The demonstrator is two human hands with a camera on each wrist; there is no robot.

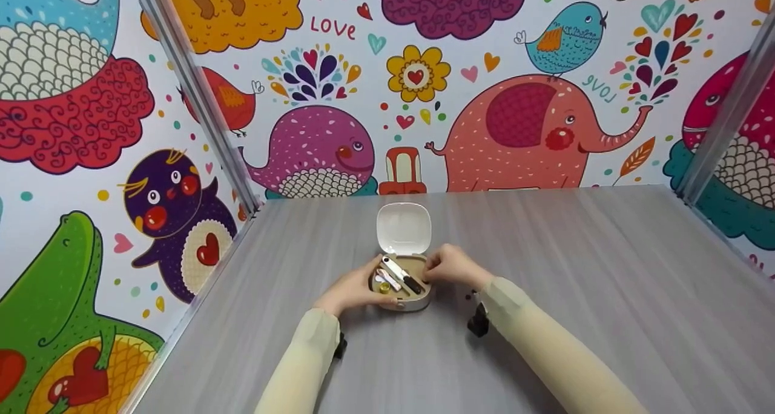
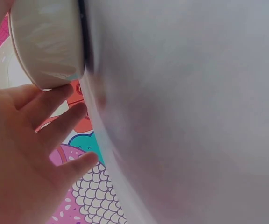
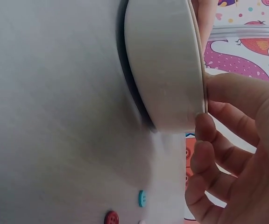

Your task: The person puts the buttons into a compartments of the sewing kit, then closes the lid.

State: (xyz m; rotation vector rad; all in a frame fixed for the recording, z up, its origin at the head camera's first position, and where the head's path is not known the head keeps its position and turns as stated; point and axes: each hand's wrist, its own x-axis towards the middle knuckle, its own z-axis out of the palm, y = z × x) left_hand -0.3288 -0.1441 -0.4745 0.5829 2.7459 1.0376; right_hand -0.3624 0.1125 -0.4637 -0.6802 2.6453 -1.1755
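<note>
A small white box (image 1: 404, 305) stands on the table with its lid (image 1: 404, 229) raised at the back. Inside, on a tan insert, lie a slim silver tool with a black end (image 1: 412, 282), small white pieces (image 1: 388, 279) and a little gold round piece (image 1: 384, 288). My left hand (image 1: 354, 290) holds the box from the left, thumb along the front and fingers against its side. At the right rim is my right hand (image 1: 454, 267), thumb and index finger reaching over the edge. I cannot tell whether those fingertips, hidden by the box wall, pinch anything.
A teal button (image 3: 142, 198) and a red button (image 3: 111, 218) lie on the table (image 1: 575, 269) close to the right hand. Black wrist devices (image 1: 478, 322) hang under the sleeves. Behind the table rises a cartoon-printed wall (image 1: 418, 129) with metal corner posts (image 1: 206, 99).
</note>
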